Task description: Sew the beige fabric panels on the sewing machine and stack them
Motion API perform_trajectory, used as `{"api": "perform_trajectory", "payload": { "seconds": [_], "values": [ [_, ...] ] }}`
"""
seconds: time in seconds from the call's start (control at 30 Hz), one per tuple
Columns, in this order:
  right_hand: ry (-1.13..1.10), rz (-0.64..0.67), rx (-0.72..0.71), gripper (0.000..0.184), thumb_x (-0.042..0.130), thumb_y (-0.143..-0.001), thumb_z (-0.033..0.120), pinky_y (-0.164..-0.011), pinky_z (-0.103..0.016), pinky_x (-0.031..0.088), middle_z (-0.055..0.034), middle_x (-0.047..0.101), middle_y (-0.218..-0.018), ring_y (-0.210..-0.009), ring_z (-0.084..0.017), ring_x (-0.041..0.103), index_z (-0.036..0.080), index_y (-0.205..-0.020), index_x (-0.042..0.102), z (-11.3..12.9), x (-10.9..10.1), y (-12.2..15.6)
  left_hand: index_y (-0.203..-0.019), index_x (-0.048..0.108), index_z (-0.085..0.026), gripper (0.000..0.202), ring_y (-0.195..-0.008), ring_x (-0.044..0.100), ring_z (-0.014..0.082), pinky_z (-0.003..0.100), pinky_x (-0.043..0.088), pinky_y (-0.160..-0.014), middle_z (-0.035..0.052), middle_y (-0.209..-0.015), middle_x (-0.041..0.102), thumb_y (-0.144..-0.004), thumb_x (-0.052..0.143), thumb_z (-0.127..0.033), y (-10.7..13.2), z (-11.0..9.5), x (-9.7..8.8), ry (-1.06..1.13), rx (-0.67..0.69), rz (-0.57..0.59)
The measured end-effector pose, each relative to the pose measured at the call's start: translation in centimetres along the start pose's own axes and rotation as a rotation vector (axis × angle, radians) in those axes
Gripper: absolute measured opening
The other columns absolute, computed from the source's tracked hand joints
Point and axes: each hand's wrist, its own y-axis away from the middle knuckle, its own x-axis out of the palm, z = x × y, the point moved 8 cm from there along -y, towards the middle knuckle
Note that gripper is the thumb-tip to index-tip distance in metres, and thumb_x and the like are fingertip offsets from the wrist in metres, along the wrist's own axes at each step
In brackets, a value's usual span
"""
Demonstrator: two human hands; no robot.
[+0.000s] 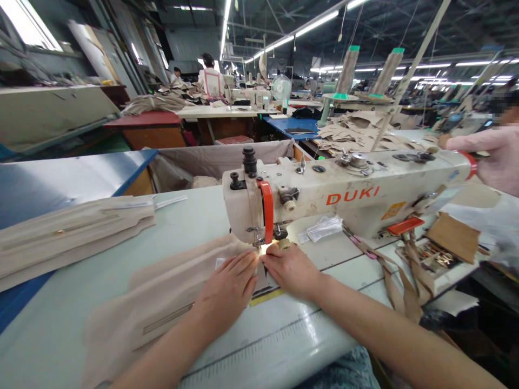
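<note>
A beige fabric piece (174, 278) with a narrow slit-like opening lies on the pale machine table, its right end under the needle area of a white sewing machine (308, 189). Flat on this fabric rests my left hand (229, 286), fingers stretched toward the lit needle. My right hand (294, 270) is just right of the needle, its fingers bent and pressed together at the fabric's edge. What its fingertips pinch is hidden. A small white label (219, 263) shows beside my left fingers. The presser foot is mostly covered by both hands.
Left lies a stack of beige pieces (77, 229). White labels (322, 229), scissors (359, 242), beige strips (389, 275) and a tray of metal parts (438, 256) sit right. Behind the machine is a cloth-lined bin (219, 156). A person's pink sleeve (500, 156) is at far right.
</note>
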Motion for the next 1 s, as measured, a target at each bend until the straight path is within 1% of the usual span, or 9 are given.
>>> {"api": "perform_trajectory", "payload": {
  "seconds": [0.2, 0.37, 0.5, 0.6, 0.73, 0.87, 1.0],
  "values": [
    [-0.003, -0.026, 0.017, 0.015, 0.051, -0.094, 0.016, -0.071, -0.031, 0.039, -0.0056, 0.063, -0.087, -0.078, -0.019, 0.053, 0.015, -0.088, 0.064, -0.2, 0.0, 0.0, -0.121, 0.059, -0.012, 0.036, -0.114, 0.06, 0.0229, 0.04, 0.049, -0.098, 0.0124, -0.121, 0.066, -0.096, 0.035, -0.023, 0.0, 0.1, 0.3, -0.004, 0.017, -0.001],
    [-0.005, -0.051, 0.005, 0.014, 0.052, -0.093, 0.015, -0.074, -0.031, 0.04, -0.0063, 0.063, -0.089, -0.082, -0.019, 0.054, 0.015, -0.088, 0.065, 0.0, 0.1, 0.2, -0.122, 0.058, -0.013, 0.036, -0.117, 0.059, 0.0235, 0.041, 0.049, -0.098, 0.0128, -0.123, 0.065, -0.096, 0.035, -0.024, 0.0, 0.0, 0.3, 0.01, 0.02, 0.011],
    [-0.007, -0.048, -0.014, 0.01, 0.056, -0.092, 0.016, -0.075, -0.03, 0.041, -0.0059, 0.063, -0.085, -0.082, -0.019, 0.054, 0.015, -0.089, 0.065, 0.4, 0.0, 0.4, -0.121, 0.058, -0.012, 0.035, -0.117, 0.059, 0.0234, 0.041, 0.048, -0.099, 0.0135, -0.123, 0.065, -0.095, 0.036, -0.023, 0.1, 0.0, 0.1, 0.021, 0.033, 0.006],
    [-0.004, -0.031, -0.002, 0.01, 0.055, -0.092, 0.016, -0.075, -0.03, 0.041, -0.0063, 0.063, -0.086, -0.081, -0.019, 0.054, 0.015, -0.09, 0.066, 0.4, 0.0, 0.4, -0.121, 0.058, -0.012, 0.036, -0.116, 0.059, 0.0228, 0.04, 0.048, -0.099, 0.0133, -0.122, 0.066, -0.095, 0.036, -0.023, 0.1, 0.1, 0.2, 0.02, 0.028, 0.013],
    [-0.001, -0.018, 0.014, 0.011, 0.055, -0.092, 0.016, -0.075, -0.03, 0.041, -0.0064, 0.064, -0.088, -0.082, -0.019, 0.054, 0.015, -0.089, 0.066, 0.3, 0.0, 0.2, -0.124, 0.057, -0.014, 0.037, -0.119, 0.058, 0.0225, 0.04, 0.047, -0.101, 0.0123, -0.127, 0.063, -0.095, 0.037, -0.026, 0.0, 0.8, 0.5, 0.023, -0.016, 0.047],
    [0.012, -0.023, 0.019, 0.013, 0.053, -0.093, 0.016, -0.075, -0.031, 0.04, -0.0062, 0.064, -0.087, -0.083, -0.02, 0.054, 0.014, -0.088, 0.066, 0.0, 0.1, 0.0, -0.124, 0.058, -0.013, 0.038, -0.119, 0.058, 0.0245, 0.043, 0.046, -0.101, 0.0143, -0.126, 0.064, -0.096, 0.038, -0.029, -0.4, 1.7, 0.8, 0.051, -0.049, 0.073],
    [0.024, -0.043, 0.013, 0.014, 0.054, -0.093, 0.017, -0.074, -0.031, 0.04, -0.0058, 0.064, -0.084, -0.083, -0.02, 0.054, 0.015, -0.086, 0.066, 0.0, 0.2, 0.2, -0.123, 0.059, -0.017, 0.036, -0.118, 0.059, 0.0251, 0.045, 0.045, -0.102, 0.0133, -0.127, 0.063, -0.095, 0.04, -0.03, -1.0, 2.6, 1.1, 0.079, -0.083, 0.093]
  ]
}}
